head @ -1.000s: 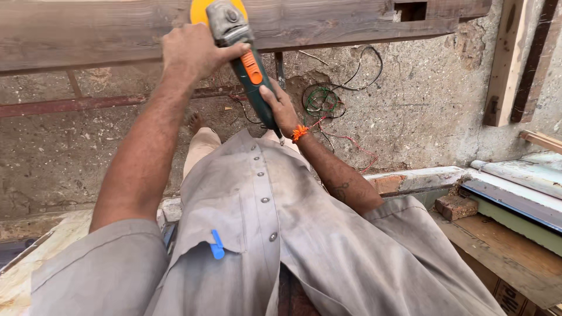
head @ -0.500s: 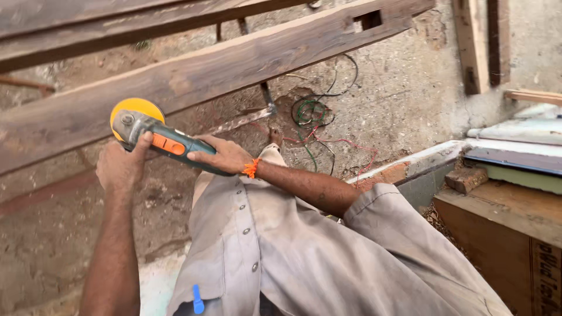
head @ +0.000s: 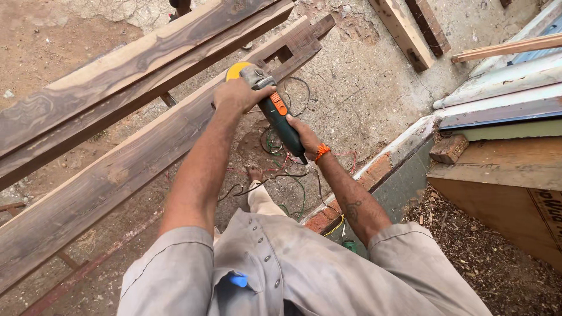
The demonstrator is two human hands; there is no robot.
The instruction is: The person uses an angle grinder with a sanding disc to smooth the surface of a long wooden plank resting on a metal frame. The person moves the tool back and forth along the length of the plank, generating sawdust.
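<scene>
Both hands hold one power tool, an angle grinder [head: 270, 105] with a dark green body, an orange switch and a grey gear head. The left hand [head: 239, 93] is wrapped tight over the head end of the tool, knuckles up, fingers closed round it. The right hand [head: 305, 136] has a closed grip on the rear of the body, nearer the person, with an orange thread band [head: 321, 152] on its wrist. The grinder slants from the near right up to the far left. Its yellow disc [head: 236, 71] peeks out just beyond the left hand and sits against the upper face of a long weathered wooden beam [head: 134, 158], which runs from the near left to the far right of the scene. A second, streaked beam [head: 105, 88] lies beside it, farther left. Under the arms, tangled green, red and black wires [head: 275, 169] lie on the cracked concrete floor [head: 363, 88]. To the right are a brick [head: 449, 148], stacked painted boards [head: 503, 99] and a plywood panel [head: 503, 187]. A blue pen [head: 237, 281] sits in the grey shirt pocket.
</scene>
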